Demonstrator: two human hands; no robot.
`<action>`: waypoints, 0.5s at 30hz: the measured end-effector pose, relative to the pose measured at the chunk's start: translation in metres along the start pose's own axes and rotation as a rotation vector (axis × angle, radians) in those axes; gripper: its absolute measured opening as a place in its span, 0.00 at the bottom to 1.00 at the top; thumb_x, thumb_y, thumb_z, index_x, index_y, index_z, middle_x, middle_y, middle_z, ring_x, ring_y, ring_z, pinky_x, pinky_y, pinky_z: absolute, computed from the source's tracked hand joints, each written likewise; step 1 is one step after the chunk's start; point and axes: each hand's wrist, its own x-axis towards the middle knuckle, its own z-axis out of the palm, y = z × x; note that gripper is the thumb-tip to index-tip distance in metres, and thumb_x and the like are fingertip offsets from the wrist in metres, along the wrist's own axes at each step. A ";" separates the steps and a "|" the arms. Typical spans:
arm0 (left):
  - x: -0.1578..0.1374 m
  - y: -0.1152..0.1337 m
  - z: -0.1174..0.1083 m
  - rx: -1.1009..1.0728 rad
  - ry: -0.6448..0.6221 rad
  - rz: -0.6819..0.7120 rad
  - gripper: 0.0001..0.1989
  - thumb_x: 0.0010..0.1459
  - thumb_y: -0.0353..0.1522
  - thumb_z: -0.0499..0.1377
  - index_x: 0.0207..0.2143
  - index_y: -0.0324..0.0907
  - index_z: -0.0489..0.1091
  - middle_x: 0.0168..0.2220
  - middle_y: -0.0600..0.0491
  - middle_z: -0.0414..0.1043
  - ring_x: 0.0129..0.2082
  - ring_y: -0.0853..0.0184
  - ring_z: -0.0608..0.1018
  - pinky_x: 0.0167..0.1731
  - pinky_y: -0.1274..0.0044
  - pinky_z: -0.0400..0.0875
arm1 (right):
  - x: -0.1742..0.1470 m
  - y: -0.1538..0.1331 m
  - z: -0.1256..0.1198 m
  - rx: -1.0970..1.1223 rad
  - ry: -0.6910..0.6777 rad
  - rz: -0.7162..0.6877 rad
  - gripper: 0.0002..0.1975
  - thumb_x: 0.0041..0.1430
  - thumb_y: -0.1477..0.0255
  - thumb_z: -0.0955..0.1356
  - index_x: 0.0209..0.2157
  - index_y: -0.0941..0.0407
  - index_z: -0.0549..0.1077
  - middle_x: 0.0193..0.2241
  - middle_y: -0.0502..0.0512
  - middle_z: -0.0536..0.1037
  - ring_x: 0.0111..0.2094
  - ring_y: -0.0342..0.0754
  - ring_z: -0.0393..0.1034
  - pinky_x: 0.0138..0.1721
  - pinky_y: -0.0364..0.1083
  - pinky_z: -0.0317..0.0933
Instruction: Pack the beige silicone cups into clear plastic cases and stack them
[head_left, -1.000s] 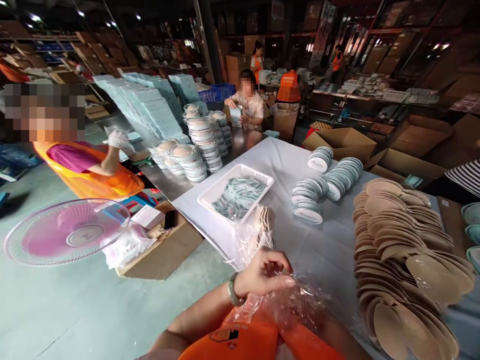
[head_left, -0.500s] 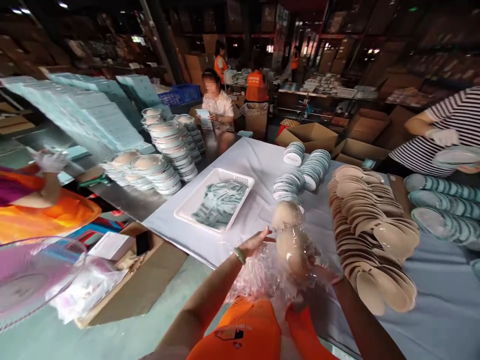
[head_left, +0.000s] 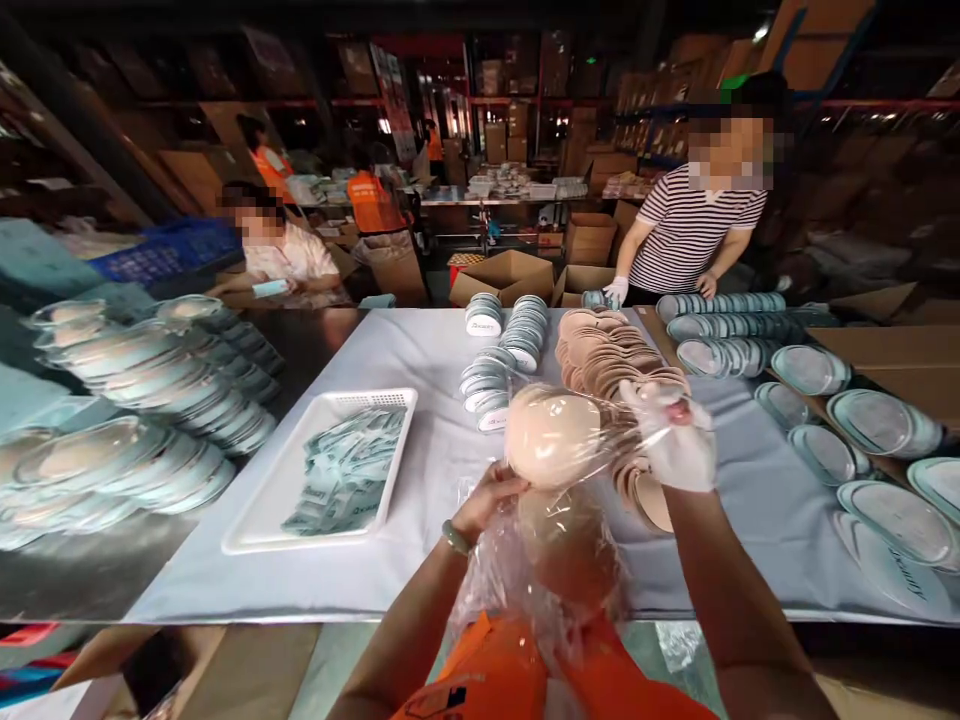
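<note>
A beige moulded cup (head_left: 553,437), shaped like a bra cup and wrapped in shiny clear film, is held up over the table's front part. My left hand (head_left: 491,498), bare with a bracelet at the wrist, grips its lower left edge, thumb on top. To the right, my right hand (head_left: 679,445) in a white glove pinches the stretched clear plastic bag (head_left: 611,445) coming off that cup. Below, more beige cups (head_left: 559,550) lie inside crumpled clear plastic against my orange vest. Directly behind the held cup stand stacks of round white-and-teal discs (head_left: 487,385).
A white plastic tray (head_left: 244,525) with teal sachets stands left on the cloth-covered table (head_left: 427,575). Nested beige cups (head_left: 600,345) lie behind my right hand. Oval teal-rimmed packs (head_left: 892,515) spread along the right. Packed stacks (head_left: 172,385) stand left. A person in stripes (head_left: 694,215) works opposite.
My view has turned to the right. A wrapped cup has come up from my lap, my left hand has closed on it, and my right hand has drawn the film rightward.
</note>
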 end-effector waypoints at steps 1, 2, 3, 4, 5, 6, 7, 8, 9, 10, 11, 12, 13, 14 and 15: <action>-0.001 0.002 0.002 -0.026 0.007 0.020 0.27 0.40 0.47 0.79 0.35 0.37 0.79 0.28 0.52 0.78 0.28 0.67 0.79 0.34 0.75 0.74 | -0.011 -0.002 -0.006 0.098 0.138 0.031 0.18 0.53 0.50 0.77 0.28 0.48 0.75 0.42 0.50 0.81 0.51 0.54 0.76 0.55 0.62 0.72; -0.002 0.004 0.005 -0.027 0.022 0.045 0.26 0.41 0.45 0.79 0.36 0.37 0.79 0.29 0.52 0.79 0.29 0.67 0.79 0.35 0.75 0.74 | -0.023 -0.002 -0.011 0.109 0.203 0.092 0.21 0.55 0.45 0.74 0.31 0.47 0.75 0.45 0.51 0.80 0.50 0.54 0.76 0.51 0.61 0.74; -0.001 0.005 0.009 -0.010 0.053 0.073 0.26 0.42 0.44 0.79 0.37 0.37 0.79 0.30 0.52 0.80 0.30 0.66 0.80 0.37 0.75 0.75 | -0.035 0.000 -0.015 0.037 0.202 0.168 0.24 0.57 0.40 0.69 0.33 0.47 0.75 0.45 0.53 0.80 0.47 0.55 0.76 0.45 0.59 0.75; -0.001 0.004 0.012 0.014 0.102 0.102 0.25 0.42 0.44 0.79 0.38 0.37 0.78 0.31 0.52 0.80 0.31 0.66 0.80 0.38 0.74 0.75 | -0.047 0.004 -0.017 -0.081 0.171 0.241 0.27 0.59 0.38 0.65 0.33 0.48 0.75 0.41 0.56 0.80 0.40 0.54 0.76 0.39 0.56 0.74; 0.001 0.002 0.016 0.048 0.158 0.124 0.26 0.42 0.44 0.79 0.37 0.38 0.78 0.31 0.52 0.81 0.32 0.65 0.80 0.37 0.74 0.75 | -0.059 0.008 -0.016 -0.204 0.131 0.295 0.29 0.59 0.38 0.64 0.32 0.50 0.75 0.35 0.57 0.79 0.34 0.53 0.74 0.34 0.53 0.72; 0.002 -0.001 0.020 0.087 0.215 0.138 0.27 0.41 0.45 0.79 0.36 0.38 0.77 0.32 0.51 0.81 0.32 0.65 0.80 0.37 0.74 0.75 | -0.071 0.011 -0.013 -0.331 0.099 0.321 0.28 0.58 0.40 0.66 0.29 0.51 0.76 0.29 0.56 0.76 0.28 0.51 0.69 0.31 0.51 0.69; 0.004 -0.005 0.023 0.126 0.267 0.145 0.27 0.40 0.46 0.79 0.35 0.38 0.76 0.32 0.51 0.81 0.31 0.65 0.80 0.36 0.74 0.75 | -0.082 0.015 -0.007 -0.453 0.083 0.325 0.25 0.57 0.44 0.69 0.26 0.52 0.75 0.24 0.55 0.74 0.26 0.49 0.66 0.31 0.49 0.67; 0.006 -0.009 0.027 0.157 0.304 0.148 0.28 0.39 0.46 0.79 0.34 0.38 0.76 0.32 0.51 0.81 0.32 0.65 0.80 0.36 0.74 0.75 | -0.093 0.017 0.000 -0.555 0.082 0.316 0.21 0.56 0.49 0.72 0.24 0.52 0.76 0.22 0.55 0.73 0.25 0.48 0.64 0.32 0.48 0.66; 0.007 -0.013 0.031 0.172 0.321 0.149 0.29 0.39 0.47 0.79 0.35 0.38 0.76 0.33 0.50 0.82 0.33 0.64 0.81 0.36 0.74 0.75 | -0.102 0.018 0.008 -0.627 0.099 0.301 0.18 0.54 0.53 0.73 0.23 0.53 0.76 0.22 0.55 0.74 0.26 0.49 0.66 0.34 0.48 0.66; 0.007 -0.016 0.034 0.169 0.313 0.149 0.31 0.39 0.48 0.79 0.38 0.38 0.76 0.37 0.48 0.83 0.36 0.62 0.82 0.38 0.74 0.76 | -0.110 0.018 0.014 -0.669 0.112 0.299 0.16 0.55 0.55 0.72 0.24 0.53 0.77 0.24 0.56 0.76 0.29 0.50 0.68 0.36 0.48 0.67; 0.008 -0.018 0.038 0.151 0.284 0.146 0.34 0.38 0.48 0.79 0.42 0.38 0.76 0.41 0.46 0.83 0.39 0.60 0.83 0.41 0.73 0.77 | -0.115 0.017 0.018 -0.657 0.116 0.319 0.16 0.56 0.55 0.71 0.26 0.53 0.78 0.27 0.57 0.79 0.31 0.51 0.71 0.38 0.48 0.68; 0.008 -0.019 0.041 0.125 0.239 0.137 0.36 0.38 0.48 0.79 0.46 0.39 0.76 0.46 0.44 0.83 0.43 0.58 0.83 0.44 0.71 0.78 | -0.118 0.015 0.019 -0.581 0.110 0.358 0.17 0.57 0.54 0.71 0.28 0.54 0.79 0.30 0.58 0.81 0.33 0.51 0.73 0.38 0.48 0.69; 0.008 -0.018 0.044 0.101 0.187 0.122 0.38 0.39 0.47 0.79 0.49 0.38 0.76 0.49 0.43 0.82 0.46 0.57 0.83 0.47 0.70 0.78 | -0.118 0.013 0.015 -0.459 0.097 0.405 0.19 0.58 0.52 0.71 0.30 0.54 0.79 0.31 0.58 0.82 0.32 0.51 0.75 0.37 0.49 0.71; 0.009 -0.015 0.045 0.080 0.138 0.109 0.38 0.40 0.46 0.79 0.51 0.38 0.76 0.50 0.42 0.82 0.48 0.55 0.83 0.49 0.68 0.78 | -0.115 0.010 0.006 -0.348 0.091 0.434 0.20 0.59 0.50 0.71 0.32 0.54 0.78 0.31 0.57 0.82 0.31 0.51 0.75 0.35 0.49 0.71; 0.009 -0.011 0.046 0.063 0.102 0.100 0.36 0.42 0.46 0.78 0.51 0.37 0.77 0.49 0.42 0.83 0.49 0.53 0.83 0.51 0.67 0.77 | -0.109 0.008 -0.008 -0.287 0.101 0.433 0.21 0.60 0.48 0.70 0.33 0.53 0.77 0.29 0.57 0.81 0.28 0.51 0.74 0.32 0.49 0.71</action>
